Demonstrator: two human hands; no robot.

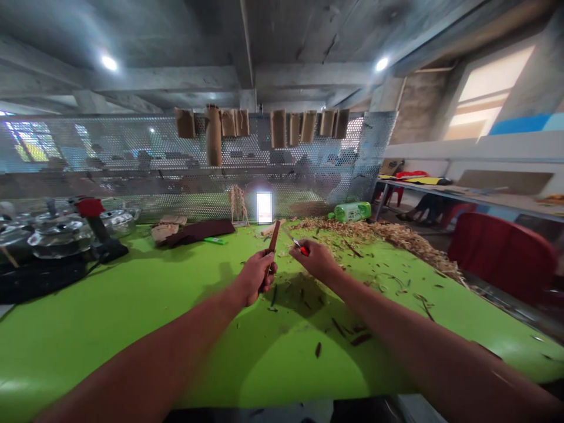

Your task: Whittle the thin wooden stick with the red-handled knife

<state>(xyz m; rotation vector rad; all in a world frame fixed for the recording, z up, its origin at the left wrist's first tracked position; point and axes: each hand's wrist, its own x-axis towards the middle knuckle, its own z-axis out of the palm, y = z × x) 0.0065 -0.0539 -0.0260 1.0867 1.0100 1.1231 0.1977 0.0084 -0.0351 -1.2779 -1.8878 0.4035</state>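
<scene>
My left hand point(258, 275) is closed around a reddish-brown wooden stick point(274, 236), which points up and away from me. Just to its right, my right hand point(318, 259) grips a knife point(303, 249) with a red handle. The thin blade points up and left, towards the stick, with a small gap between them. Curled and dark wood shavings point(304, 296) lie on the green tabletop point(167, 329) beneath and around both hands. The fingers of my right hand partly hide the knife's handle.
A shaving heap point(405, 238) runs along the right edge, beside a green plastic bottle point(352, 211) on its side. Dark sandpaper-like sheet point(202, 232) and a bright light point(264, 207) are at the back. Metal pots point(57, 235) stand left; a red chair point(502, 249) is right.
</scene>
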